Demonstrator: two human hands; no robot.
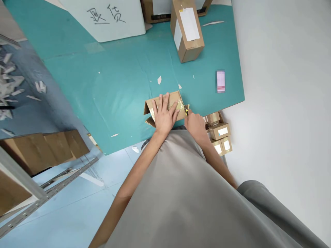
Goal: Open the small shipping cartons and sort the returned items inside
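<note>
A small brown cardboard box with shiny tape on it lies near the front edge of the teal table. My left hand lies flat on top of the box, fingers spread. My right hand is closed round a small yellow-and-black cutter whose tip meets the right end of the box. The flaps at the box's left end stand open.
A taller taped carton with white labels stands at the back of the table, beside a white foam box with handwriting. Several small labelled boxes are stacked below the table's right corner. Metal shelving with cartons is at the left. Paper scraps litter the table.
</note>
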